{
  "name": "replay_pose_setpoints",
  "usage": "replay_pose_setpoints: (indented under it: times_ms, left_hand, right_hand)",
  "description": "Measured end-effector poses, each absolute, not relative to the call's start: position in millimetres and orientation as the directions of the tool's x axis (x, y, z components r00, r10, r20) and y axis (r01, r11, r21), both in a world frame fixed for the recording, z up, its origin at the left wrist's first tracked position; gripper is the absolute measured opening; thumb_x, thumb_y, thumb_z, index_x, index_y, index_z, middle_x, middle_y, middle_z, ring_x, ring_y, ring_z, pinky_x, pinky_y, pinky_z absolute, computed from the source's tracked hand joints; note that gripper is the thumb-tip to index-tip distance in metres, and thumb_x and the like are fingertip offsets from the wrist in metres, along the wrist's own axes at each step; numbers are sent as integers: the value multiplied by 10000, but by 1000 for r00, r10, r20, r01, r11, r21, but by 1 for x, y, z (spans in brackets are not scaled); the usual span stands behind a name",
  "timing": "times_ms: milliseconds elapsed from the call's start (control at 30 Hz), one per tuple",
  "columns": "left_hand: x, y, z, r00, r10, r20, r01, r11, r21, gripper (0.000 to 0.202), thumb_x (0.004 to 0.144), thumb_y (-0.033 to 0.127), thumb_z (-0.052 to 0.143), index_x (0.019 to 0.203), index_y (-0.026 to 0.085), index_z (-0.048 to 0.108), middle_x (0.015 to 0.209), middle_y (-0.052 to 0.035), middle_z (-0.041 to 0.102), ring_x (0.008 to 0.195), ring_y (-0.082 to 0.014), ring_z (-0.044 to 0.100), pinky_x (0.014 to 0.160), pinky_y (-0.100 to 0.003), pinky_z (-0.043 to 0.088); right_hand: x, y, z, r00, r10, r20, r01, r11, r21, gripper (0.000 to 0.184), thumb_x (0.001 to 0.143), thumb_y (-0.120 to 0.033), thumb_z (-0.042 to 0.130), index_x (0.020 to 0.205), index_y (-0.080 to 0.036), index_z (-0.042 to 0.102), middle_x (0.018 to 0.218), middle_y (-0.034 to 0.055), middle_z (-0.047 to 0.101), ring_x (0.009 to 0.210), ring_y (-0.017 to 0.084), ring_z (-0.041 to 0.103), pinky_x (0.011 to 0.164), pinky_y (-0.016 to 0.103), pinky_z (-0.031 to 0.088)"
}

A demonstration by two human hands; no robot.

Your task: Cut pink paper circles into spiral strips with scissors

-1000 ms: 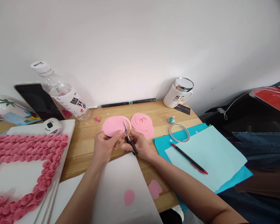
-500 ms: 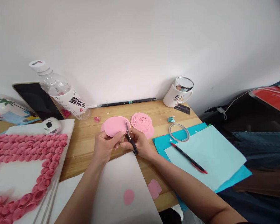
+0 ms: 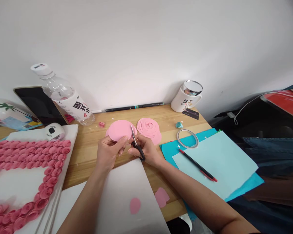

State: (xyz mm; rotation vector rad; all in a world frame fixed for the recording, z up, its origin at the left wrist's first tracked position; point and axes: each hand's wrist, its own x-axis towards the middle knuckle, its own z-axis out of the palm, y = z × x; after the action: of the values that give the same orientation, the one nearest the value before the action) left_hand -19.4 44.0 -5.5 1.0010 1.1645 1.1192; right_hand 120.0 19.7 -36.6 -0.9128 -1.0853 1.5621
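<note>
My left hand (image 3: pixel 109 150) pinches the lower edge of a round pink paper disc (image 3: pixel 120 130) and holds it above the wooden table. In my right hand (image 3: pixel 146 150) are black-handled scissors (image 3: pixel 137 147), with the blades pointing up at the disc's right edge. Whether the blades bite into the paper, I cannot tell. Behind the disc, more pink paper shows at its edges. Just right of the scissors lies a pink paper spiral (image 3: pixel 148 126) on top of other pink pieces.
At left stands a board with rows of pink paper roses (image 3: pixel 50 182), near a bottle (image 3: pixel 73 100) and a phone (image 3: pixel 36 105). To the right are a mug (image 3: pixel 185 97), a tape roll (image 3: pixel 187 138), blue sheets (image 3: pixel 215 162) and a pen (image 3: pixel 197 165). A white sheet (image 3: pixel 122 182) lies below my hands.
The disc and my left hand have shifted very slightly up and left. The scissors remain at the disc's right edge, tilted almost as before.
</note>
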Motion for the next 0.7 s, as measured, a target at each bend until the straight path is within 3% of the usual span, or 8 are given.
replay_pose_setpoints:
  times_ms: [533, 700]
  left_hand:
    - [-19, 44, -5, -13, 987, -158, -166, 154, 974, 187, 586, 223, 717, 514, 150, 561, 416, 47, 507, 332, -43, 376, 344, -199, 277]
    - [-21, 45, -6, 34, 984, -175, -126, 178, 976, 210, 578, 212, 728, 486, 147, 551, 391, 55, 482, 330, -36, 360, 342, -192, 257]
  right_hand:
    - [118, 19, -41, -237, 968, -83, -249, -143, -958, 459, 570, -410, 821, 833, -162, 539, 539, -77, 457, 465, 56, 336, 443, 194, 251]
    - [120, 21, -39, -246, 969, -9, -270, -78, -960, 453, 587, -392, 822, 837, -163, 521, 595, -66, 470, 506, 64, 361, 478, 203, 269]
